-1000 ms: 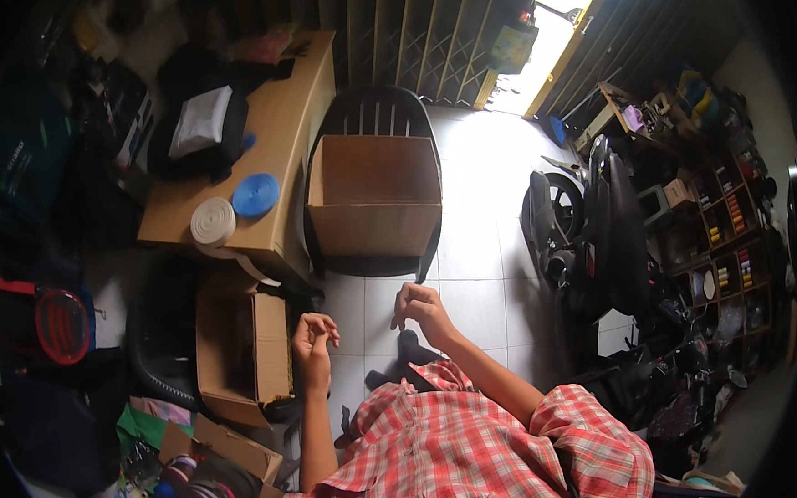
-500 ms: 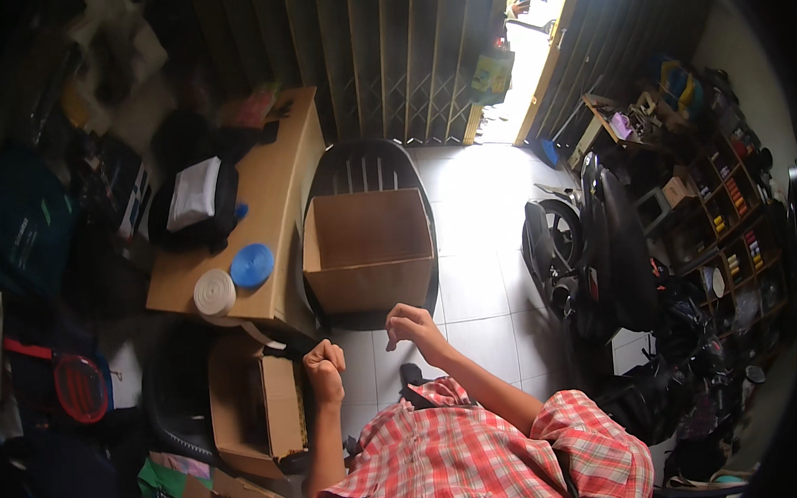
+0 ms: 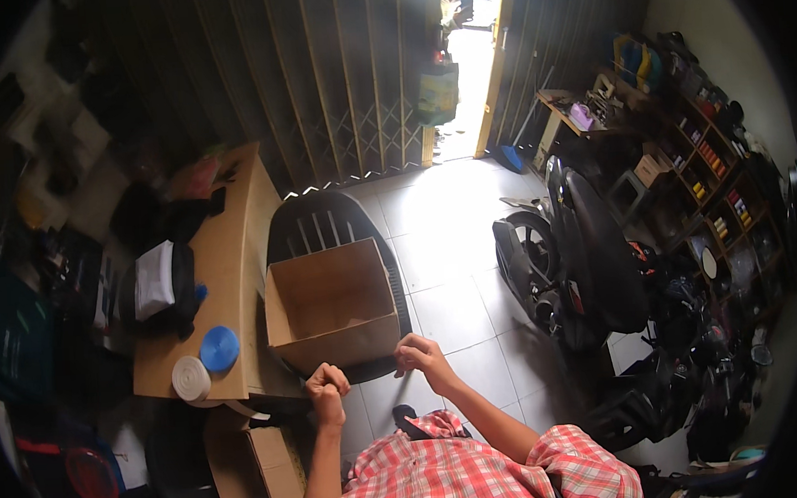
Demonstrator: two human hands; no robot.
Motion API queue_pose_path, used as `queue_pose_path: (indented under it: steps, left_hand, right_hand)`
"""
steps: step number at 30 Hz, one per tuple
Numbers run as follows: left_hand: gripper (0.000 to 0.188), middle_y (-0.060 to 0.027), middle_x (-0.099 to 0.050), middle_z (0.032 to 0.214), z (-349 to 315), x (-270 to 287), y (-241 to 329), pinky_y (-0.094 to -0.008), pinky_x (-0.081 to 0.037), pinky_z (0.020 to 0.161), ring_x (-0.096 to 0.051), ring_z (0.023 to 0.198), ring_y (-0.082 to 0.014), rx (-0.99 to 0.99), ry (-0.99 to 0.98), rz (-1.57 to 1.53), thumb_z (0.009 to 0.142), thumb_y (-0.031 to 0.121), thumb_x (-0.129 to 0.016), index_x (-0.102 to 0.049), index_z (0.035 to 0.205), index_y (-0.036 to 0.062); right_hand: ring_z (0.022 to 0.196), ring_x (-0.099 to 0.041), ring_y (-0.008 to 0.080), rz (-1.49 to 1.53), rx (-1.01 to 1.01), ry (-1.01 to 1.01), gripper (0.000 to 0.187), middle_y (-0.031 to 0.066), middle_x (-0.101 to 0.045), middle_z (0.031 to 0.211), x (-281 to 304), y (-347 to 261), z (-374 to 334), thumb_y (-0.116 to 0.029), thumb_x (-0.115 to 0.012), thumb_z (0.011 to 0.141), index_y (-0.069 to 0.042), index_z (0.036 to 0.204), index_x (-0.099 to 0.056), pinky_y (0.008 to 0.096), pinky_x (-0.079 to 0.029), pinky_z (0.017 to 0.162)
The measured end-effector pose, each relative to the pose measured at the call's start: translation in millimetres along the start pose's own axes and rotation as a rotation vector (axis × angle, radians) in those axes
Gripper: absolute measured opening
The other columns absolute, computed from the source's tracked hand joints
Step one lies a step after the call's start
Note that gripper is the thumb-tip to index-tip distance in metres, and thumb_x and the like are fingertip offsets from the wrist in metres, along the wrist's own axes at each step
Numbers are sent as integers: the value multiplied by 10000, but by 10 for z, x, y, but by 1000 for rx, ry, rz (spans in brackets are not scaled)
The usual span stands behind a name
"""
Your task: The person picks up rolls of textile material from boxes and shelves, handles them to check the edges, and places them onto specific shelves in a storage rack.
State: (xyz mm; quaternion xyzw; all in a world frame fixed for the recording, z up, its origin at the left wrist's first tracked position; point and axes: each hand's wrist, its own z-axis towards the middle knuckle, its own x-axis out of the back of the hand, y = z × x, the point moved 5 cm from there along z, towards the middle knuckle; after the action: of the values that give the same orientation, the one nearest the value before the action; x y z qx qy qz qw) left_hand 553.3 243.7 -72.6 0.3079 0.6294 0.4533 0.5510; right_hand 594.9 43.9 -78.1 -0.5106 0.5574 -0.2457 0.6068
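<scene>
An open cardboard box (image 3: 333,346) rests on a black chair (image 3: 324,222) in front of me. My left hand (image 3: 328,392) is closed just below the box's near side, its fingers curled into the palm. At the box's near right corner, my right hand (image 3: 422,357) has its fingers bent down and drawn together. I cannot tell whether either hand touches the box. Whatever the curled fingers may hold is hidden. A second cardboard box (image 3: 281,468) stands low to the left of my left forearm, with its flaps up.
The wooden desk (image 3: 241,286) on the left bears a blue roll (image 3: 219,348) and a white strap roll (image 3: 191,378). A motorbike (image 3: 591,255) and crowded shelves (image 3: 719,193) line the right. A folding gate (image 3: 342,79) stands ahead; a person (image 3: 457,8) is in its bright gap.
The view has turned, so the chair, box and desk sit lower and further left in it. My hands are now closer to the box's near side, still curled.
</scene>
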Motion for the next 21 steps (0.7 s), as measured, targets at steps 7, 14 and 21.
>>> queue_pose_path:
  steps: [7, 14, 21]
  left_hand:
    - [266, -36, -527, 617, 256, -452, -146, -236, -403, 464, -519, 519, -99, 172, -132, 100, 967, 255, -549, -517, 825, 32]
    - [537, -11, -375, 455, 431, -274, -230, -244, -333, 411, -429, 402, -116, 119, -186, 119, 976, 454, -448, -366, 584, 98]
    - [474, 11, -385, 527, 439, -36, -177, -226, -312, 417, -375, 433, -77, 246, -220, 129, 989, 412, -443, -427, 661, 70]
  right_hand:
    - [590, -609, 138, -132, 13, 127, 262, 56, -591, 721, 349, -103, 12, -270, -511, 979, -14, 962, -563, 251, -450, 493]
    - [573, -616, 140, -3, 9, 134, 338, 49, -586, 672, 378, -45, 87, -303, -474, 995, -6, 894, -598, 253, -451, 502]
    - [588, -612, 131, -128, 68, 242, 220, 46, -589, 691, 98, -40, 93, -212, -558, 958, 2, 928, -601, 255, -481, 544]
